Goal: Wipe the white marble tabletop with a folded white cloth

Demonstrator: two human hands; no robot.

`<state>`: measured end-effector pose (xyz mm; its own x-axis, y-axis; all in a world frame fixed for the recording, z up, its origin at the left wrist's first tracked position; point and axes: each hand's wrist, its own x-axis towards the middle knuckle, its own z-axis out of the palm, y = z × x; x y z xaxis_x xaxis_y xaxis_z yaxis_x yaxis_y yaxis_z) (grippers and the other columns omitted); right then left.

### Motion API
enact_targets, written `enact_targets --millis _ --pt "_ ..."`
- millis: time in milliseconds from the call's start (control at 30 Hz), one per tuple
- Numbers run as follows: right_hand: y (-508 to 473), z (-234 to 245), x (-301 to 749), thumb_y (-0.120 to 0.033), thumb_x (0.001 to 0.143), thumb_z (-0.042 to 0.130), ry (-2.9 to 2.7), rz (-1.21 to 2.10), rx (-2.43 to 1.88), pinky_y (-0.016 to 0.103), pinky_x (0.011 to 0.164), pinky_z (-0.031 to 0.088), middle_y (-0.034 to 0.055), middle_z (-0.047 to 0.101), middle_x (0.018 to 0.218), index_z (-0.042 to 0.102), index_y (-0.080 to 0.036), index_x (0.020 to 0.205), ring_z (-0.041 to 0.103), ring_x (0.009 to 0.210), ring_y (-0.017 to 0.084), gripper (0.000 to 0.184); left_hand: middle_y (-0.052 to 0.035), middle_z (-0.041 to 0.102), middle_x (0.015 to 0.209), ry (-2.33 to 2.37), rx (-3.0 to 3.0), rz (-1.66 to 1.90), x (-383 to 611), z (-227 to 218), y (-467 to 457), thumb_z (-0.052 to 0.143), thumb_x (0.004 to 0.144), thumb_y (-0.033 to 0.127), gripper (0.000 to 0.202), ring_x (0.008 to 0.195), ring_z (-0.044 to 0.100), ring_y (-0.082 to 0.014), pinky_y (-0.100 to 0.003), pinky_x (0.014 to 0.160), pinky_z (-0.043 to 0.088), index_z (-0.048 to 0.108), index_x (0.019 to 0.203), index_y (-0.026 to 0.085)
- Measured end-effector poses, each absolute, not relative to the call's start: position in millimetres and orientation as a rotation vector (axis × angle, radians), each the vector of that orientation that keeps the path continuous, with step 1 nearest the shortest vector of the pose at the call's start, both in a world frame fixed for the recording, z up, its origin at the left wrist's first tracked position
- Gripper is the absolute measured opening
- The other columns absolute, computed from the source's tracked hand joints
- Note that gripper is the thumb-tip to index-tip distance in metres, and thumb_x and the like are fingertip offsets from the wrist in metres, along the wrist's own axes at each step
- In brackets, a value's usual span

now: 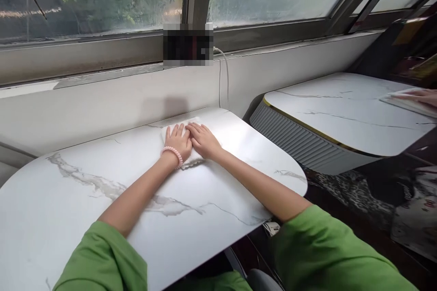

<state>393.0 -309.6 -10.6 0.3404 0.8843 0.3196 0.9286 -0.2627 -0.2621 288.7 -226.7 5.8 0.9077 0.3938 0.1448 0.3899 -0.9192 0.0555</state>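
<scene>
A white cloth point(195, 161) lies on a white marble-patterned table point(112, 163), near its far edge by the wall. My left hand point(179, 142), with a pink beaded bracelet at the wrist, rests flat on the cloth with its fingers spread. Beside it, my right hand point(205, 141) also lies flat on the cloth, fingers stretched out and its tips touching the left hand's fingers. Both palms face down, so the middle of the cloth is hidden beneath them.
To the right stands a second marble-patterned table point(327, 113) with a gold edge and ribbed side. Another person's hand point(421, 96) is on a white cloth point(392, 98) there. A pixelated dark object point(187, 47) sits on the windowsill, with a white cable point(227, 75) hanging near it.
</scene>
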Motion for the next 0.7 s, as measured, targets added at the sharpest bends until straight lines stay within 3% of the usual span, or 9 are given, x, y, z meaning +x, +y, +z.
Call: enact_targets --millis 367,600,700 --pt "-452.3 -13.2 298.4 -0.020 0.091 0.027 -1.572 -0.248 -2.225 0.050 0.113 0.025 0.0128 0.039 0.146 0.038 -0.010 0.139 0.028 0.138 0.023 0.050 -0.0182 0.034 0.147 0.230 3.041 0.307 204.7 7.1 -341.6 0.037 0.092 0.032 0.050 0.137 0.027 -0.0341 -0.057 0.111 0.018 0.042 0.137 0.010" --pt "-466.1 -0.3 312.2 -0.031 0.095 0.033 -1.680 0.108 -2.040 0.048 0.115 0.024 0.0032 0.038 0.147 0.031 -0.026 0.144 0.029 0.138 0.019 0.049 -0.0194 0.035 0.146 0.183 3.044 0.305 189.2 10.3 -344.3 0.037 0.093 0.034 0.049 0.136 0.028 -0.0341 -0.056 0.110 0.023 0.045 0.135 0.011" --pt "-458.0 5.0 321.1 -0.034 0.097 0.033 -1.747 0.138 -2.034 0.048 0.116 0.022 0.0031 0.032 0.150 0.027 -0.026 0.146 0.024 0.140 0.020 0.050 -0.0186 0.034 0.146 0.176 3.031 0.272 191.3 11.1 -333.9 0.036 0.094 0.035 0.049 0.137 0.027 -0.0325 -0.056 0.111 0.021 0.044 0.136 0.012"
